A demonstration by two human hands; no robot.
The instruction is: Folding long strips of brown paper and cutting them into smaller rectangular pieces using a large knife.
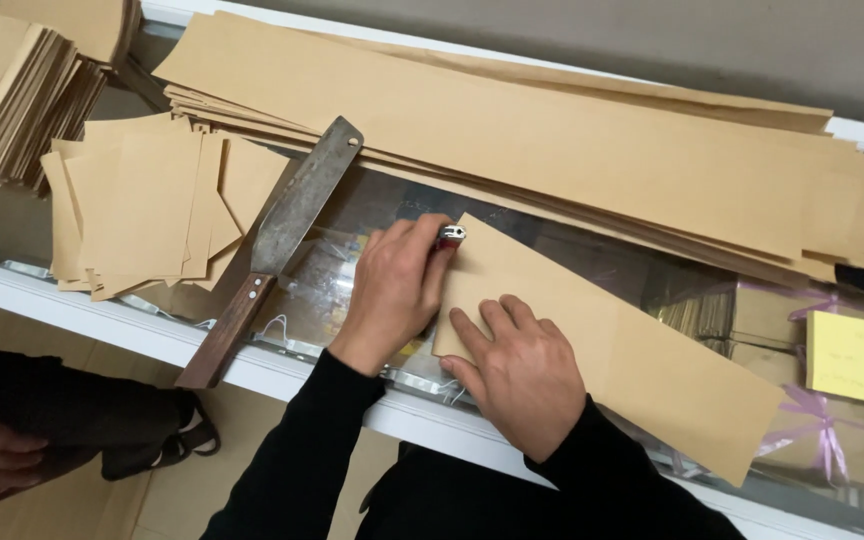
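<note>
While the right hand [522, 375] is pressed flat, fingers together, on the brown paper strip [642, 365], a red lighter [451, 237] is pinched by the left hand [397, 285] at the strip's 11 o'clock corner.

Matt brown kraft paper strip [612, 350], smooth, lower centre. Long paper sheets [552, 130] across the top, same matt kraft. Cut paper pieces [142, 205] at left, matt too. Cleaver [297, 205]: dull grey metal blade, scuffed; dark wooden handle, worn. Lighter [451, 236]: shiny metal top, red plastic body. Counter [372, 215] is glossy glass, reflective. Black cloth sleeves [302, 460], matt.
</note>
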